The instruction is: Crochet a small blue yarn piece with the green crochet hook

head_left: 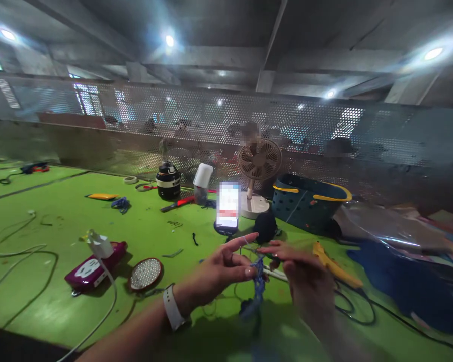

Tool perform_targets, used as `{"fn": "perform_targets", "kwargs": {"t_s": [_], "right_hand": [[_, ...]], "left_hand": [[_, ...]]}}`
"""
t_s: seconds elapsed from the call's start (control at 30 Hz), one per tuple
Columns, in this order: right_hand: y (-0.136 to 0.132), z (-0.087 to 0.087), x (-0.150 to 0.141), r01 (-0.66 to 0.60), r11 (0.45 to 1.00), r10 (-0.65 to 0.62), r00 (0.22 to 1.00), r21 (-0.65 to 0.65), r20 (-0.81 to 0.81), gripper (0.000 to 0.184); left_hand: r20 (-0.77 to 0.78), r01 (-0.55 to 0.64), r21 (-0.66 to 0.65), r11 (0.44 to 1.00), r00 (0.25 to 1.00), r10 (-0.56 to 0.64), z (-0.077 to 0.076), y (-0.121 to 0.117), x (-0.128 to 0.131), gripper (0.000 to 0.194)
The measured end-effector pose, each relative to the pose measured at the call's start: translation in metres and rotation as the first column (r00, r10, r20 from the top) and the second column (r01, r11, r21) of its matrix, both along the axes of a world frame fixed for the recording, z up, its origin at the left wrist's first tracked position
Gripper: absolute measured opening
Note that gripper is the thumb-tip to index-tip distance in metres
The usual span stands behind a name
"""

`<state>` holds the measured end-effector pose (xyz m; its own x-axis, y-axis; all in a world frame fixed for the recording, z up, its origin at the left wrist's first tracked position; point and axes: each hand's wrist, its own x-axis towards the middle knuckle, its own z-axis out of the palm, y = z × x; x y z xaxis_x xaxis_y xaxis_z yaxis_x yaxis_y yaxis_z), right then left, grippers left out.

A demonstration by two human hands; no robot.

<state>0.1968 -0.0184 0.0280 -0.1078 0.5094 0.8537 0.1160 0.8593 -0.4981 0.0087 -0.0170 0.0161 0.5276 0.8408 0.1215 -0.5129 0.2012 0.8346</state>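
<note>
My left hand, with a white band at the wrist, pinches a piece of blue crochet work between thumb and fingers. Its index finger points out to the right, with a thin strand of yarn around it. The crochet work dangles below the fingertips, and its lower end is blurred. Close on the right, my right hand is closed at the top of the piece on what looks like a slim crochet hook, mostly hidden by the fingers. Behind the hands sits a dark ball, perhaps yarn.
A lit phone stands upright ahead, before a fan and a dark basket. A yellow-handled corded tool and dark blue cloth lie right. Left are a purple power strip, a round studded disc and loose cables.
</note>
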Motion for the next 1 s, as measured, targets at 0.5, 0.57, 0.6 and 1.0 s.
{"fn": "perform_targets", "kwargs": {"t_s": [0.5,0.57,0.6,1.0], "right_hand": [[0.009,0.014,0.010,-0.468,0.614,0.258,0.880,-0.636,-0.399,0.021],[0.008,0.014,0.011,-0.486,0.599,0.274,0.871,-0.637,-0.408,0.020],[0.008,0.015,0.011,-0.488,0.593,0.274,0.870,-0.640,-0.410,0.019],[0.009,0.015,0.019,-0.205,0.763,0.161,0.979,-0.613,-0.127,0.016]], "left_hand": [[-0.319,0.067,0.378,0.923,0.946,0.062,0.018,0.006,-0.022,0.055],[-0.345,0.071,0.411,0.909,0.935,0.083,0.018,0.006,-0.023,0.054],[-0.357,0.075,0.428,0.901,0.929,0.093,0.018,0.006,-0.024,0.054],[-0.434,0.002,0.633,0.775,0.829,0.353,0.016,0.008,-0.023,0.042]]}}
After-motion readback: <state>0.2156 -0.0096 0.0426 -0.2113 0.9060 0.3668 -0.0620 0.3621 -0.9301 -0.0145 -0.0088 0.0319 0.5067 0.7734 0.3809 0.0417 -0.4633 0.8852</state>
